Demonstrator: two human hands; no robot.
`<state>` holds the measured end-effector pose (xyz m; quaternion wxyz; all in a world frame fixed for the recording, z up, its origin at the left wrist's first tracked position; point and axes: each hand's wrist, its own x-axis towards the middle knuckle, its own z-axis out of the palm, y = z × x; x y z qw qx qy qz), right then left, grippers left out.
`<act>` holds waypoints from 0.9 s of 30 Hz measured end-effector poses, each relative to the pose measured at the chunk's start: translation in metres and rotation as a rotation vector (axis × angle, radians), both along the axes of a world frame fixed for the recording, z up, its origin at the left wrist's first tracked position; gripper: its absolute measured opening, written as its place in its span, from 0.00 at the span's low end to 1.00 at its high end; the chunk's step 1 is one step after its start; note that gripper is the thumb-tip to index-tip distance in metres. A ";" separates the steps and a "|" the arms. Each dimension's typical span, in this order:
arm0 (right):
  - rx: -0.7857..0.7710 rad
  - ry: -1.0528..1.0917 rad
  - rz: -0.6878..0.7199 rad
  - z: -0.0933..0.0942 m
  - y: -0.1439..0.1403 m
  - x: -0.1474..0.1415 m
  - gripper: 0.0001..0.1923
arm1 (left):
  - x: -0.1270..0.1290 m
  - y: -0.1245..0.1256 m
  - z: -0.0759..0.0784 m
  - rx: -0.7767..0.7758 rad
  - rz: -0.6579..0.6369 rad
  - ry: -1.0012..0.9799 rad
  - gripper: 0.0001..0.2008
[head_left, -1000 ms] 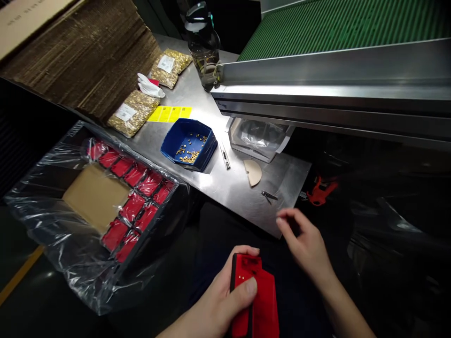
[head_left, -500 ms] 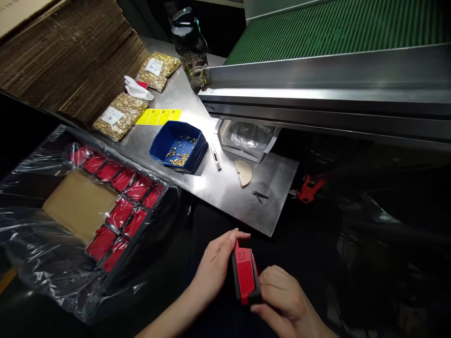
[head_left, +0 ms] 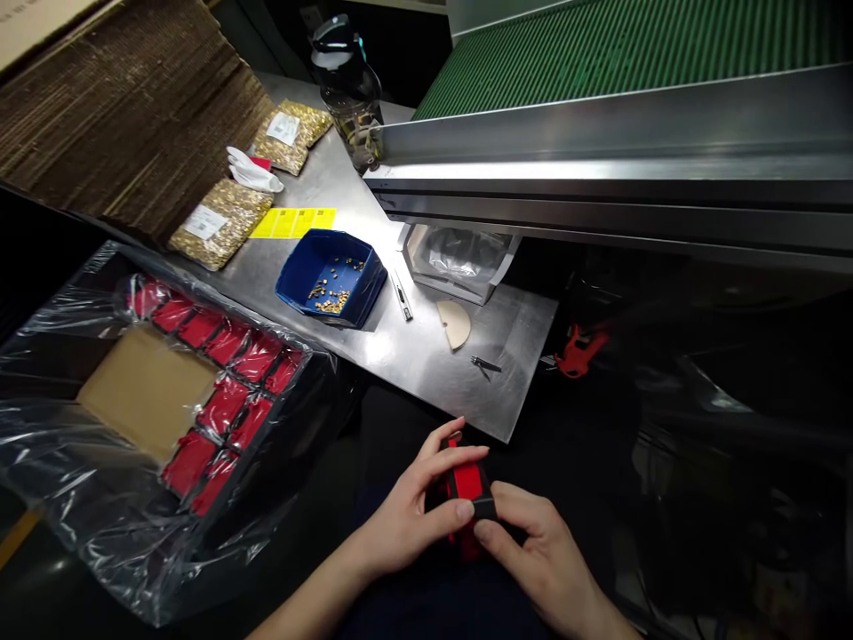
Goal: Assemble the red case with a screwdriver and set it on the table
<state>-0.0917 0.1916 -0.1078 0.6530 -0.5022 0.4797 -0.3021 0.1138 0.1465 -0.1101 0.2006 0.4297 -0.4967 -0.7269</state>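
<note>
Between my two hands is a red and black plastic casing (head_left: pixel 468 481), held over my lap below the bench's near corner. My left hand (head_left: pixel 419 507) wraps it from the left, with fingers across its top and the thumb on its near side. At the lower right end, my right hand (head_left: pixel 533 542) pinches the black part between thumb and bent fingers. Much of the casing is covered by the fingers. On the metal bench (head_left: pixel 426 373) beyond lie a small nail clipper (head_left: pixel 486 365) and a half-round beige piece (head_left: pixel 454 324).
At left, a plastic-lined box (head_left: pixel 280 400) holds several red pieces and a cardboard sheet (head_left: pixel 150 387). A blue bin (head_left: pixel 360 302) with small brass parts, a utility knife (head_left: pixel 402 298) and a bottle (head_left: pixel 350 107) stand or lie on the bench. A green conveyor (head_left: pixel 633 58) runs behind.
The casing has been tipped, so its long red face no longer shows. My left hand has moved over its top and near side. My right hand stays at its lower right end.
</note>
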 end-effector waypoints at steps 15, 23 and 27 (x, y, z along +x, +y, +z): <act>0.052 -0.050 -0.025 0.004 -0.002 0.004 0.15 | 0.002 0.014 -0.005 0.055 0.068 0.103 0.16; 0.111 -0.021 -0.044 0.000 0.001 0.002 0.17 | -0.009 0.010 0.003 0.169 0.144 0.015 0.32; 0.103 -0.034 -0.042 0.001 0.003 0.002 0.18 | -0.005 0.011 0.004 0.067 0.060 0.013 0.20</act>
